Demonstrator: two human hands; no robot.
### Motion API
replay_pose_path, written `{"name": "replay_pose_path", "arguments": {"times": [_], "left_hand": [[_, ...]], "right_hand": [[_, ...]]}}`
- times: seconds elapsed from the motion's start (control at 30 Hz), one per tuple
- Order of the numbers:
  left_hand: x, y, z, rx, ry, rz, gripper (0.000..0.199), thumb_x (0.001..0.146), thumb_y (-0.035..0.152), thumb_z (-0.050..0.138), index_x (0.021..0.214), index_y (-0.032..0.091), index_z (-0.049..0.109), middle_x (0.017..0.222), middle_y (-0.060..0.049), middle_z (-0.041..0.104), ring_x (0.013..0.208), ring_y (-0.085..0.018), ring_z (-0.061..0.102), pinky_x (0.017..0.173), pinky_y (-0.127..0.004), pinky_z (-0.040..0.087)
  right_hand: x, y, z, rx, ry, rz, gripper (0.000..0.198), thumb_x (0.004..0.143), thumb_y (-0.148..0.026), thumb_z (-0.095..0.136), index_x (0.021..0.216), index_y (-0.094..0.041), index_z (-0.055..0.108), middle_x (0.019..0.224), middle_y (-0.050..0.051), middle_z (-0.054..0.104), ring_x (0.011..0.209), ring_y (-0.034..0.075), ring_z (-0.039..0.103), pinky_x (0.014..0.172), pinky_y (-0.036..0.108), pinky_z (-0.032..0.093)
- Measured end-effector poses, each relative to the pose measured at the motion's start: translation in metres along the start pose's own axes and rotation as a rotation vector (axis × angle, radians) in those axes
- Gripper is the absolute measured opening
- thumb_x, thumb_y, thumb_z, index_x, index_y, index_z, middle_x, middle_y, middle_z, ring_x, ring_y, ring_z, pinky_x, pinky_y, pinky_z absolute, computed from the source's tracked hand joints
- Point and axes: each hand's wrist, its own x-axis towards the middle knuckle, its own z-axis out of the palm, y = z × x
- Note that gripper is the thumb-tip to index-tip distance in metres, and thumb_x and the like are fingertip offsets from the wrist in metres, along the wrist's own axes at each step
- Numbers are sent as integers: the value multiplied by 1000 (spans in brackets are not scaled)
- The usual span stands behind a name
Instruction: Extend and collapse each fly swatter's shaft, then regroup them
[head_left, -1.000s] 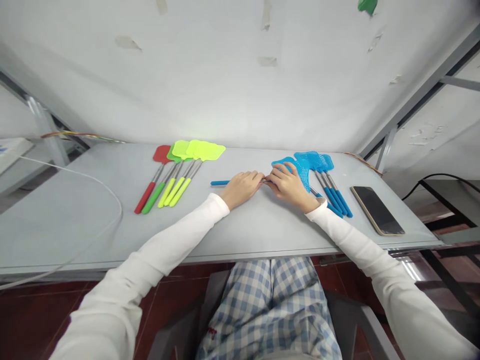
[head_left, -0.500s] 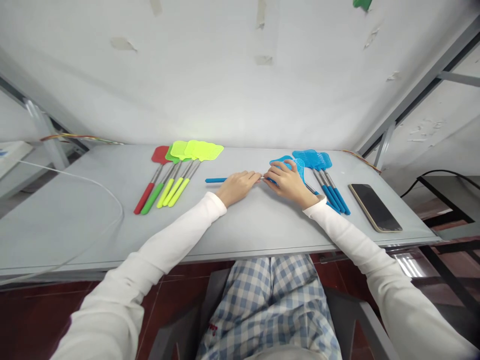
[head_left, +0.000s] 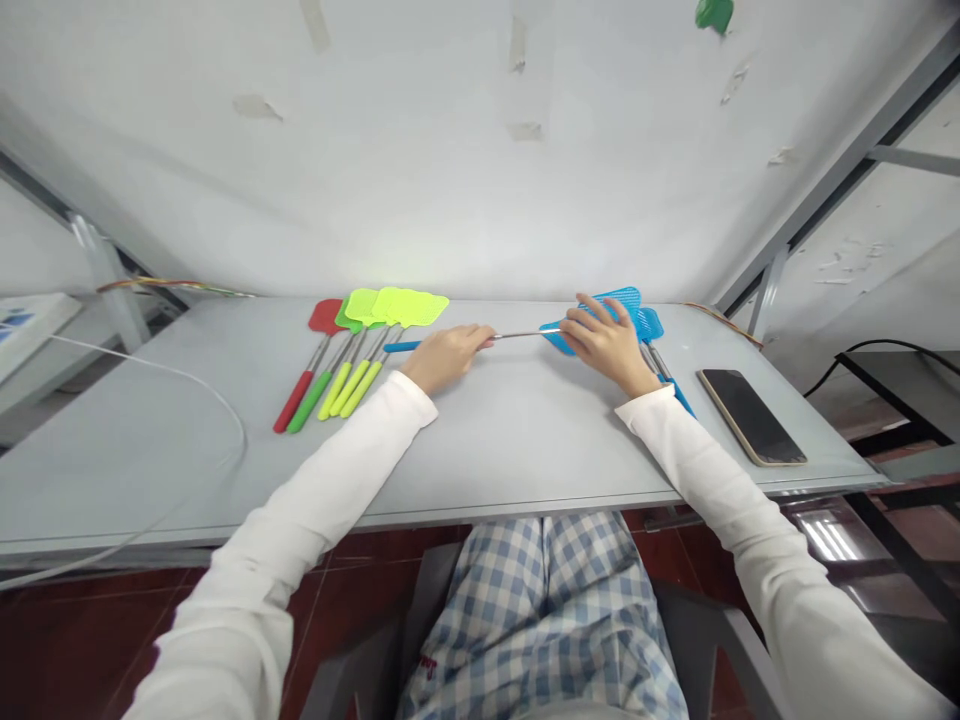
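Between my hands a blue fly swatter (head_left: 521,333) lies roughly level, a long stretch of its thin metal rod showing. My left hand (head_left: 451,356) is closed around the handle end, and the blue grip pokes out on its left. My right hand (head_left: 609,345) pinches the rod close to the blue swatter head, partly covering it. Just behind that hand lie more blue fly swatters (head_left: 649,325), partly hidden. Left of my left hand are a red fly swatter (head_left: 294,398), a green fly swatter (head_left: 309,403) and several yellow fly swatters (head_left: 420,309), fanned side by side.
A phone (head_left: 752,416) lies at the right of the grey table (head_left: 517,450). A white cable (head_left: 225,400) curves over the left side. The wall (head_left: 450,180) rises behind the table, with metal frame posts at both sides. A white box (head_left: 34,335) stands at far left.
My hands have moved apart, the left one leftward and the right one rightward. Much more of the swatter's metal rod now shows between them.
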Motion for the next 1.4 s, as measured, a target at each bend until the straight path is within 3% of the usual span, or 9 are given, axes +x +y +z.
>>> {"name": "replay_pose_path", "arguments": {"times": [0.17, 0.3, 0.47, 0.6, 0.7, 0.83, 1.0, 1.2, 1.4], "left_hand": [[-5, -29, -9, 4, 52, 5, 37, 98, 37, 28, 105, 22, 61, 94, -6, 71, 82, -16, 66, 62, -24, 45], [-6, -29, -4, -31, 57, 14, 37, 98, 38, 29, 103, 20, 60, 95, -7, 70, 83, -17, 66, 66, -27, 47], [-3, -2, 6, -86, 94, 33, 30, 97, 33, 32, 102, 17, 57, 93, -8, 68, 85, -19, 64, 74, -31, 48], [0, 31, 10, -107, 95, 58, 25, 96, 25, 32, 103, 15, 54, 93, -9, 66, 85, -19, 63, 76, -31, 48], [0, 48, 11, -72, 31, 25, 24, 94, 24, 33, 99, 16, 54, 89, -9, 66, 82, -20, 64, 68, -30, 47], [-2, 52, 10, 4, -117, -88, 26, 93, 35, 38, 97, 18, 58, 82, -9, 69, 70, -21, 66, 55, -28, 41], [1, 46, 9, 45, -251, -149, 36, 93, 43, 38, 92, 17, 63, 73, -10, 70, 67, -24, 67, 56, -29, 40], [11, 31, 8, 100, -240, -129, 36, 94, 39, 37, 96, 18, 66, 80, -11, 73, 68, -22, 68, 56, -28, 40], [-8, -47, 0, 144, -143, -212, 33, 88, 41, 43, 87, 21, 68, 70, -8, 70, 67, -22, 65, 53, -28, 37]], "right_hand": [[-6, 31, 0, -42, 0, 37, 22, 97, -23, 41, 106, -25, 61, 117, 2, 66, 134, 20, 42, 106, 40, 24], [-3, 20, 0, -13, -30, 47, 22, 96, -20, 40, 103, -23, 61, 117, 4, 66, 136, 22, 40, 108, 43, 24], [7, -18, 0, 67, -77, -32, 22, 97, -19, 38, 103, -20, 60, 112, 7, 66, 126, 21, 48, 104, 40, 28], [12, -45, -3, 102, -212, -134, 25, 100, -22, 34, 101, -18, 59, 92, 7, 67, 91, 20, 58, 78, 33, 35], [10, -55, -6, 101, -262, -129, 28, 100, -23, 30, 104, -18, 58, 87, 7, 66, 79, 19, 57, 68, 32, 31], [9, -61, -11, 138, -380, -79, 33, 101, -31, 28, 106, -19, 59, 86, 7, 67, 73, 17, 58, 59, 30, 26], [11, -56, -11, 154, -505, -44, 36, 100, -38, 29, 112, -24, 60, 83, 5, 70, 63, 16, 57, 54, 28, 19], [12, -27, -9, 123, -435, -27, 33, 96, -31, 34, 108, -25, 64, 78, 5, 70, 60, 15, 55, 54, 29, 18], [-13, 27, -12, -2, -319, 129, 32, 92, -32, 37, 93, -24, 68, 70, 4, 68, 56, 14, 50, 53, 30, 15]]}}
